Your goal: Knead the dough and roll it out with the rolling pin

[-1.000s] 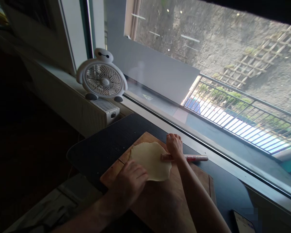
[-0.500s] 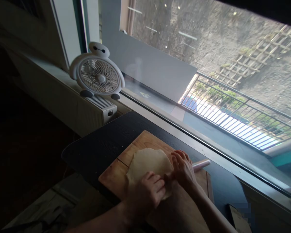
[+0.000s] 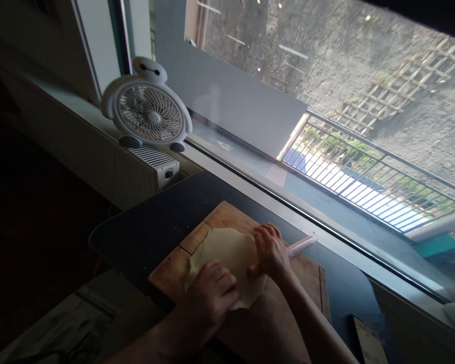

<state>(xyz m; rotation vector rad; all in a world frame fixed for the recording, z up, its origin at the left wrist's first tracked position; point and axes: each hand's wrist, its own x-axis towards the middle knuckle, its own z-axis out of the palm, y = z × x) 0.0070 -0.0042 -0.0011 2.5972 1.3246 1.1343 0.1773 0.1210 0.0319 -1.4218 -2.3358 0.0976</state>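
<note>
A broad, thin sheet of pale dough [image 3: 227,245] lies on the wooden board [image 3: 222,215], its edge uneven. My left hand [image 3: 215,284] presses on the near left part of the dough with its fingers curled. At the right edge of the sheet, my right hand [image 3: 268,247] is closed over a rolling pin [image 3: 301,246], whose smooth, pale end sticks out beyond the hand to the right. The rest of the pin is hidden by the hand and dough; whether it reaches under my left hand I cannot see.
The board rests on a dark table [image 3: 144,227] beside a large window. A white fan [image 3: 151,116] stands on a radiator [image 3: 167,169] behind the table. A phone-like dark slab [image 3: 367,338] lies at the table's right edge. Outside is a railing [image 3: 375,172].
Both hands have shifted left and slightly away from me, and the rolling pin has moved left with them. More flat dough shows between the hands. The view has shifted slightly.
</note>
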